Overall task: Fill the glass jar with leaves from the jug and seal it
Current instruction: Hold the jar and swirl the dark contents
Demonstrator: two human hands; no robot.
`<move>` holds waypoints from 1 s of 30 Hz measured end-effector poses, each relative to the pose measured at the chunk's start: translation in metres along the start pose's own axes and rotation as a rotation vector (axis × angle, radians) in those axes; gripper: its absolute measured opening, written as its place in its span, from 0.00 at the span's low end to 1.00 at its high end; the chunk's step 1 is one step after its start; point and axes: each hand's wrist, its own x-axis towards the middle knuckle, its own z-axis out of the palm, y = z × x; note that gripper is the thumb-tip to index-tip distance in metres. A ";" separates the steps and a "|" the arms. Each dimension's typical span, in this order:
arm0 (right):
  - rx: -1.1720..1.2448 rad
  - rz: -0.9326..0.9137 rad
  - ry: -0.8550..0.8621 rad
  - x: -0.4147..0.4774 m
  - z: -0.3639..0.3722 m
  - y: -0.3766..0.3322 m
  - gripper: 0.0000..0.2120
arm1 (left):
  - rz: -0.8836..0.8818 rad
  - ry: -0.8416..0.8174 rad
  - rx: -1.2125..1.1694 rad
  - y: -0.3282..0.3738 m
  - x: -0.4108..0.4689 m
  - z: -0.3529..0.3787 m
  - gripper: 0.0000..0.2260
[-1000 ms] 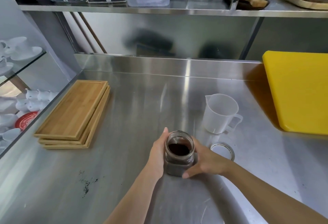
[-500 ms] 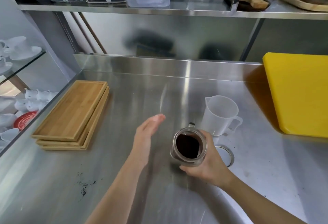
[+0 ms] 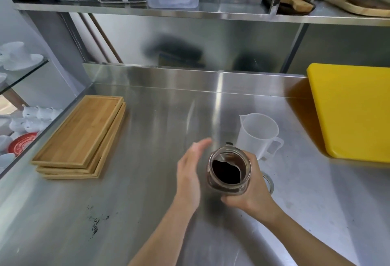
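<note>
The glass jar holds dark leaves and has no lid on it. My right hand grips it from the right side and holds it tilted, lifted off the steel counter. My left hand is flat and open just left of the jar, blurred, its palm facing the glass. The white plastic jug stands upright behind the jar and looks empty. The round jar lid lies on the counter to the right, mostly hidden by my right hand.
A stack of wooden trays lies at the left. A yellow cutting board sits at the right. Spilled leaf crumbs dot the counter front left. A shelf with containers hangs overhead. White cups sit beyond the left edge.
Both hands held the jar on the counter a second ago. My right hand has lifted and tilted it rightward; my left hand let go and now hovers open beside it.
</note>
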 end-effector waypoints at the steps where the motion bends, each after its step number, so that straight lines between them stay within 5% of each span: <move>1: 0.007 0.010 0.013 -0.002 -0.001 -0.002 0.40 | 0.040 0.063 -0.020 0.002 0.006 -0.007 0.19; 7: 0.026 0.044 0.052 -0.004 0.000 -0.008 0.40 | 0.040 0.365 -0.060 0.001 0.011 -0.018 0.15; 13: 0.074 0.066 0.095 -0.011 0.002 -0.003 0.40 | -0.146 -0.156 0.105 -0.021 -0.018 0.010 0.19; 19: 0.180 0.129 0.132 -0.016 -0.001 0.000 0.39 | -0.164 0.076 0.141 -0.023 -0.010 0.005 0.16; 27: 0.148 0.211 0.103 -0.009 0.007 -0.010 0.36 | -0.511 -0.059 -0.029 -0.015 -0.016 0.015 0.27; 30: 0.169 0.238 -0.107 -0.002 -0.005 -0.019 0.37 | -0.541 -0.071 -0.138 -0.015 -0.011 0.011 0.28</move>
